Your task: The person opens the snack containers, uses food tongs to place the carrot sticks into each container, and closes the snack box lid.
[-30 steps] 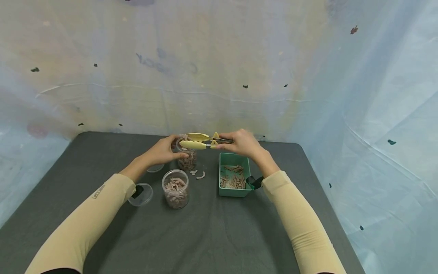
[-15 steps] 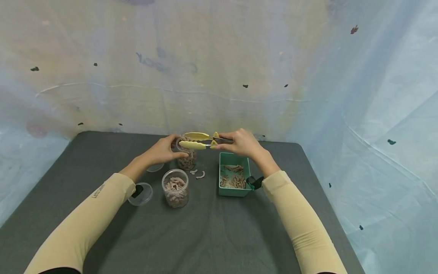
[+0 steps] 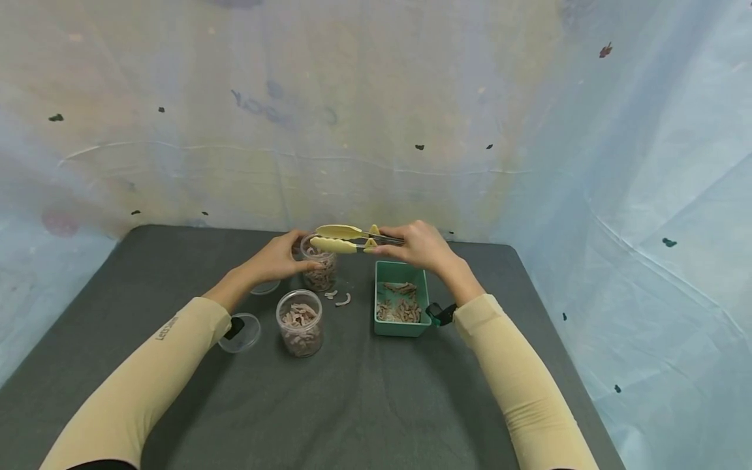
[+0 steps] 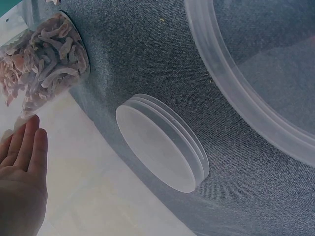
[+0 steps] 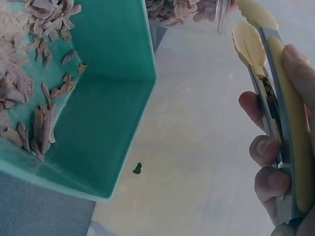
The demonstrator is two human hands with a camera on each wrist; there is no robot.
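Note:
My left hand [image 3: 276, 259] holds the far clear jar [image 3: 320, 277] near its rim, with thumb and fingers on opposite sides. In the left wrist view, pale brown strips fill much of this jar [image 4: 49, 59]. My right hand [image 3: 420, 247] grips metal tongs with yellow heads [image 3: 336, 245]. Those heads stand slightly apart above the jar's mouth, and I see no strip between them. In the right wrist view, my fingers [image 5: 269, 182] wrap round the tongs' handles. A nearer open jar [image 3: 302, 341] also contains strips. More strips lie in the green container [image 3: 402, 329] below my right hand.
Several loose strips [image 3: 343, 300] lie on the dark cloth between the jars and container. Two clear lids are left of the jars: a nearer one [image 3: 249, 336] and a farther one [image 3: 266, 288]. Plastic sheeting [image 3: 376, 130] rises behind the table.
The tongs have shifted slightly right above the far jar. Strips seen by their heads earlier now sit lower in the jar's mouth. My left hand stays at the jar.

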